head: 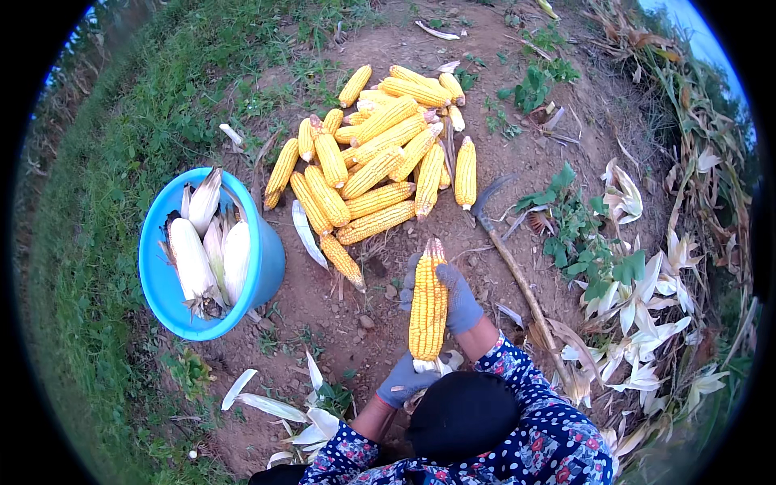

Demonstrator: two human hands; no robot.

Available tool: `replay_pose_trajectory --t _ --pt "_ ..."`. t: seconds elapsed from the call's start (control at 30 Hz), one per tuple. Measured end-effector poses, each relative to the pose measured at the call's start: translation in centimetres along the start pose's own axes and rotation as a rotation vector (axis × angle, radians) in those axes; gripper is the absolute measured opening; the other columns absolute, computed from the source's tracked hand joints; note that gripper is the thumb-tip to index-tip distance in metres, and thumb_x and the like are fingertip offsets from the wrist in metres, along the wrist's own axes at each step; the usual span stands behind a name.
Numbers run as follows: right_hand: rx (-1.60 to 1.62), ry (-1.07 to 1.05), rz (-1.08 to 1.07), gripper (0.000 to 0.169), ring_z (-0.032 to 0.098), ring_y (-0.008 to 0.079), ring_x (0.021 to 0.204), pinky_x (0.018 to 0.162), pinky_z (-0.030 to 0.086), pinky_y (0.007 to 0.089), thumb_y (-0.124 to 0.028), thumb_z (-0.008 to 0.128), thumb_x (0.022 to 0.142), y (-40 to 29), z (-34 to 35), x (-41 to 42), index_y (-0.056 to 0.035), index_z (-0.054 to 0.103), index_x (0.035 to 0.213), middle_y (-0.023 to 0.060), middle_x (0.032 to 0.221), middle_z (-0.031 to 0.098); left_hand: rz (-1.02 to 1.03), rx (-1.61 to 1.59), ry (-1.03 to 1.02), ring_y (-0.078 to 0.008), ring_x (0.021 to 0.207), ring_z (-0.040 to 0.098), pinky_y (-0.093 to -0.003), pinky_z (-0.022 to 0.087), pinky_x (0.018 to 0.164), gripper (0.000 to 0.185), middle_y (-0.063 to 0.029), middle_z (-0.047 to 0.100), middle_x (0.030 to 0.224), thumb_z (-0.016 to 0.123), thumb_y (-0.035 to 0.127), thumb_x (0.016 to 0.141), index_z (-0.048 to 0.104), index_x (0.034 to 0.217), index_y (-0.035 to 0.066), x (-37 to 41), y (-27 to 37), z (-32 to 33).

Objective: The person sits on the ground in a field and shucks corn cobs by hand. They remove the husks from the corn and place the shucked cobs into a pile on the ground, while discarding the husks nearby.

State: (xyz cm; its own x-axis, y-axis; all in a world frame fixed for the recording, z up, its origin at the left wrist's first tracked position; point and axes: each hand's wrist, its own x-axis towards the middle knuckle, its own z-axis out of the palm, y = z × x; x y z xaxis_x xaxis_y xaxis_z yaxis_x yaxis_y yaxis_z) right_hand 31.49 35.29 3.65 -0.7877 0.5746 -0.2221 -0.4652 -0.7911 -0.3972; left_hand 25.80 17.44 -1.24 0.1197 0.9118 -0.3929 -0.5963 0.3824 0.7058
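A yellow ear of corn [428,309], its kernels bare, stands tip away from me between my two gloved hands. My right hand [462,300], in a grey glove, wraps around its upper part, with the thumb on the right and fingertips showing on the left. Lower down, my left hand [405,382] grips the base, where pale husk [431,365] is gathered. A dark rounded shape [464,415] hides part of that husk. Beyond my hands lies a pile of husked corn ears [382,151] on bare soil.
Left stands a blue plastic bucket [273,254] with several unhusked corn ears [195,267]. A sickle [518,273] with a long wooden handle lies right of my hands. Stripped husks [642,339] litter the right side, and more husks [318,427] lie near my left arm. Grass [97,242] borders the left.
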Motion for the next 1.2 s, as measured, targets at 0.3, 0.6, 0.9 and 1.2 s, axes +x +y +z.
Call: replay_pose_trajectory --t 0.3,0.6,0.9,1.2 --pt "-1.243 -0.506 0.302 0.063 0.062 0.0311 0.092 0.083 0.047 0.0403 -0.044 0.064 0.078 5.5 5.6 1.8 0.0053 0.049 0.115 0.0204 0.096 0.063 0.038 0.604 -0.081 -0.0194 0.1 0.056 -0.0361 0.043 0.087 0.031 -0.0058 0.059 0.108 0.061 0.026 0.084 0.058 0.11 0.009 -2.5 -4.1 -1.4" --pt "-1.218 -0.709 0.459 0.051 0.062 0.0292 0.077 0.07 0.048 0.0414 -0.05 0.056 0.083 12.3 2.7 1.5 -0.0001 0.057 0.095 0.0166 0.085 0.064 0.21 1.472 -0.073 -0.0252 0.076 0.06 -0.0381 0.045 0.066 0.025 -0.0063 0.061 0.083 0.061 0.031 0.078 0.061 0.095 0.013 -3.7 0.1 1.4" --pt "0.363 0.354 -0.443 0.067 0.038 0.0425 0.125 0.101 0.034 0.0584 -0.053 0.027 0.094 -8.9 -6.7 11.9 -0.0003 0.032 0.134 0.0257 0.135 0.037 0.391 1.262 0.27 -0.0302 0.059 0.061 -0.0386 0.047 0.053 0.02 -0.0111 0.06 0.064 0.067 0.031 0.073 0.063 0.071 0.011 -4.2 -0.1 -2.9" --pt "-0.45 -0.182 -0.031 0.073 0.036 0.0292 0.129 0.103 0.035 0.0501 -0.038 0.056 0.09 -3.4 -0.3 7.1 -0.0131 0.016 0.146 0.015 0.14 0.034 0.485 0.653 0.588 -0.0164 0.064 0.062 -0.0284 0.05 0.06 0.015 -0.0064 0.064 0.073 0.068 0.013 0.075 0.061 0.086 0.004 -1.0 3.3 -2.5"
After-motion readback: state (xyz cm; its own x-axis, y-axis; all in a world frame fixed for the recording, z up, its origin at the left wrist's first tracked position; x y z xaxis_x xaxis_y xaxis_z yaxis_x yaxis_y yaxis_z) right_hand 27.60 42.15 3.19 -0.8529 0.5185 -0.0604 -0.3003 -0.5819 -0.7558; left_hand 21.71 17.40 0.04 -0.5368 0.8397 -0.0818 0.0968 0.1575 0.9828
